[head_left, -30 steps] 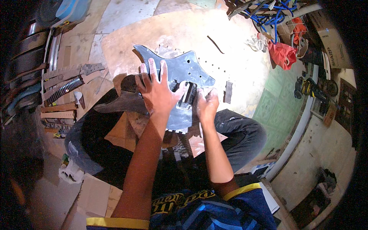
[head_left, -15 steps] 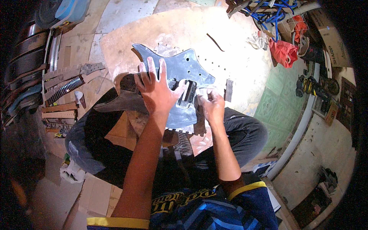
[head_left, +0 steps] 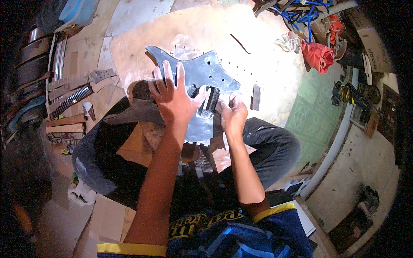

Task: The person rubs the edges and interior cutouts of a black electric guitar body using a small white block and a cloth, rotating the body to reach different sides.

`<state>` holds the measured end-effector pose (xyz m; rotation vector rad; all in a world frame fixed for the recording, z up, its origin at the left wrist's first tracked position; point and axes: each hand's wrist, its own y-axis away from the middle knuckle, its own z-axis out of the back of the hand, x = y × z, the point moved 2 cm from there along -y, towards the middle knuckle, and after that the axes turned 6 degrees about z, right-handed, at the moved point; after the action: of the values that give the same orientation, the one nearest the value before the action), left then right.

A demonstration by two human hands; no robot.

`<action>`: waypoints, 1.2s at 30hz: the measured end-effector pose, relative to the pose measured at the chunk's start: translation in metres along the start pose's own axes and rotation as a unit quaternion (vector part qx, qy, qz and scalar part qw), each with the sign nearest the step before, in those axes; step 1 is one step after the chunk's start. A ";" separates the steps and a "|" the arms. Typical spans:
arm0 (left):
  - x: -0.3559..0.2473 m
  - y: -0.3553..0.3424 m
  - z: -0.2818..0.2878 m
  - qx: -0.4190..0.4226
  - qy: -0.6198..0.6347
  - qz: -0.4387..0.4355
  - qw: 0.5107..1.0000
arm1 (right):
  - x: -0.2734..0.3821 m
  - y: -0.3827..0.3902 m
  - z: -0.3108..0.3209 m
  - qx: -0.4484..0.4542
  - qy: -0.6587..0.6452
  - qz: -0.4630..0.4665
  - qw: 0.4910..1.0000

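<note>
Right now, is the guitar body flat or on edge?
Flat: the guitar body shows its broad face upward, the left hand spread on it.

Open board (head_left: 144, 41) beyond guitar body (head_left: 194, 65), dark strip (head_left: 256, 98) rightward (small obstacle)

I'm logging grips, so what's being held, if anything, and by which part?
The left hand lies spread on the grey guitar body, not visibly gripping it. The right hand is pinched at its edge; whether it holds anything can't be told.
</note>
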<state>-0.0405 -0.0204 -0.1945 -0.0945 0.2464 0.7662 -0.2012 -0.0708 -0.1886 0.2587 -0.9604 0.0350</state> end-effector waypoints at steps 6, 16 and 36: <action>0.003 0.002 -0.003 -0.002 0.023 -0.003 1.000 | -0.011 -0.001 0.002 0.049 0.049 -0.027 0.997; 0.001 0.005 -0.004 -0.032 0.015 -0.010 0.999 | -0.018 -0.004 -0.001 0.022 0.063 0.001 0.998; 0.002 0.005 -0.009 -0.053 0.006 -0.023 0.998 | -0.049 -0.030 0.039 0.113 -0.067 -0.071 0.989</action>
<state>-0.0443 -0.0167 -0.2042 -0.2057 0.2148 0.7328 -0.2561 -0.1051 -0.2132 0.5438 -1.0698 -0.0048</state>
